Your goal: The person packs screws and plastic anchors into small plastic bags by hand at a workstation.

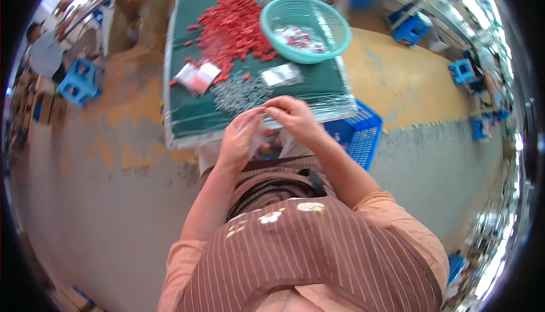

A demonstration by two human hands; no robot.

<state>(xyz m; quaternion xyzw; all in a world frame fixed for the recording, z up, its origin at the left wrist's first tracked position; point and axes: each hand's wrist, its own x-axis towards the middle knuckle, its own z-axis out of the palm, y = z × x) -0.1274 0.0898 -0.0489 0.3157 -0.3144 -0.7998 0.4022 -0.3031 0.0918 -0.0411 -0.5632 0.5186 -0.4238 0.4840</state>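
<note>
The left hand (241, 136) and right hand (295, 120) meet at the fingertips, pinching the upper edge of a clear plastic bag (258, 136). The bag hangs between them, just beside the near edge of the green table (190, 108). Handling: the bag is probably light, limp and slightly slippery; hard pulling may tear the film. Grip it at the upper edge, between thumb and forefinger. Appearance: translucent, whitish, creased. Red patches show in or behind the film; which, cannot be told.

Bright, fisheye-warped view with glare at the right edge.
</note>
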